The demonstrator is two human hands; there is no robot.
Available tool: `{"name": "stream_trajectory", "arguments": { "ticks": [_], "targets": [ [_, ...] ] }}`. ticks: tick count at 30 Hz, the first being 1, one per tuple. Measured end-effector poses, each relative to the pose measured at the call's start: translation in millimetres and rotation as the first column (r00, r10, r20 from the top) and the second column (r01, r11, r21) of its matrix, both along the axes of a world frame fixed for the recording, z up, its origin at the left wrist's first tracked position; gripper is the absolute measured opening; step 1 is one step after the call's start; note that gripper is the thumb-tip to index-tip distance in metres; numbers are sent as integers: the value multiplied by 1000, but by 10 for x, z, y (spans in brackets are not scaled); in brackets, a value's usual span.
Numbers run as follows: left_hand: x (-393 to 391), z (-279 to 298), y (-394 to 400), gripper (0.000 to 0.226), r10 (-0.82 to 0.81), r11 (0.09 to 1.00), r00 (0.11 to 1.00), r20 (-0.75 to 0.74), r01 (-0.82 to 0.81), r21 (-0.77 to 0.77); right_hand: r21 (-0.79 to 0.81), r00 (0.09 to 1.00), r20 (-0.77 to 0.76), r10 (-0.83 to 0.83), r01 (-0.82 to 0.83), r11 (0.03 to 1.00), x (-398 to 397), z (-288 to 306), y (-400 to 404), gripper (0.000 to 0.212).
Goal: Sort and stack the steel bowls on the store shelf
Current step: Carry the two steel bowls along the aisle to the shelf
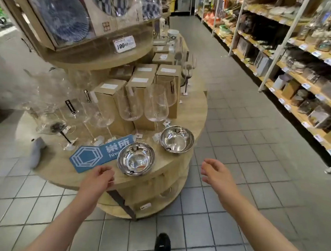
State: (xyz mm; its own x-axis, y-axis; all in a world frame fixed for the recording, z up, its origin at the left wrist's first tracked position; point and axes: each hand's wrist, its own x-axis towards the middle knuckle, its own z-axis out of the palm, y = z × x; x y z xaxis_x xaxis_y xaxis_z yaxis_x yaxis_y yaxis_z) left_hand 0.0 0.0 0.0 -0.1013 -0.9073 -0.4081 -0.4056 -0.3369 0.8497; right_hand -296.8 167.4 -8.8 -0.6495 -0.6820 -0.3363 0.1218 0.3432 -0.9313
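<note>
Bowls first: we have two steel ones on the round wooden shelf, both upright and apart from each other. The near bowl sits right at the shelf's front edge, its left rim overlapping the blue sign that lies flat there. The far bowl sits at the right edge, a little further back, with small white tags just beside it. Each bowl shows a dark tag at its near rim.

Now our hands. The left hand hovers over the front edge, just left of the near bowl and over the sign's lower corner; its fingers are loosely curled and hold nothing, and we cannot tell whether they touch the sign. The right hand hangs out past the shelf's right edge, above the tiled floor, near both bowls but touching neither. Its fingers are spread and relaxed, pointing toward the shelf.

Behind the bowls we see wine glasses standing in a cluster across the middle and left of the shelf, and brown boxes packed toward its centre. An upper tier carries patterned blue plates and a price card. Across the aisle, long shelving runs along the right, stocked with blurred goods. Down at the bottom we glimpse a black shoe on the tiles.
</note>
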Motion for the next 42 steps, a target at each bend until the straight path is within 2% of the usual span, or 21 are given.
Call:
{"name": "stream_trajectory", "arguments": {
  "ticks": [2,6,8,10,13,17,20,23,28,33,38,42],
  "targets": [
    [-91,-79,-150,13,5,1000,1000,25,-6,15,24,1000,16,-25,25,999,-78,-54,-206,14],
    [-258,-201,-395,24,-30,997,996,83,23,77,75,998,68,-9,4,997,-179,-242,-640,44],
    [-314,-249,-501,29,-28,995,993,119,17,94,84,994,106,-29,20,996,-231,-351,-856,51],
    [-356,-316,-576,26,-47,989,992,119,30,146,104,989,132,-60,46,994,-276,-440,-1037,48],
    [-399,-390,-638,18,-84,973,991,109,58,224,120,978,167,-121,101,988,-312,-515,-1210,34],
    [-432,-395,-701,15,-105,974,981,162,68,218,141,964,229,-135,104,985,-315,-577,-1296,23],
    [-461,-319,-689,19,-124,962,985,117,90,258,131,957,269,-108,75,989,-329,-559,-1303,28],
    [-503,-236,-637,29,-126,953,991,48,107,284,126,951,272,-150,119,985,-393,-452,-1217,29],
    [-734,-79,-423,39,-184,936,982,-51,191,297,61,940,264,-218,209,976,-698,-178,-697,25],
    [-1308,94,-135,47,-283,907,945,-164,320,274,57,916,202,-346,342,938,-1157,107,205,27],
    [-2152,237,262,33,-387,866,889,-244,441,234,41,854,158,-496,496,867,-1555,337,1316,31],
    [-2881,317,543,27,-474,836,850,-229,516,185,43,770,118,-628,627,778,-1822,447,2168,22]
  ]
}}
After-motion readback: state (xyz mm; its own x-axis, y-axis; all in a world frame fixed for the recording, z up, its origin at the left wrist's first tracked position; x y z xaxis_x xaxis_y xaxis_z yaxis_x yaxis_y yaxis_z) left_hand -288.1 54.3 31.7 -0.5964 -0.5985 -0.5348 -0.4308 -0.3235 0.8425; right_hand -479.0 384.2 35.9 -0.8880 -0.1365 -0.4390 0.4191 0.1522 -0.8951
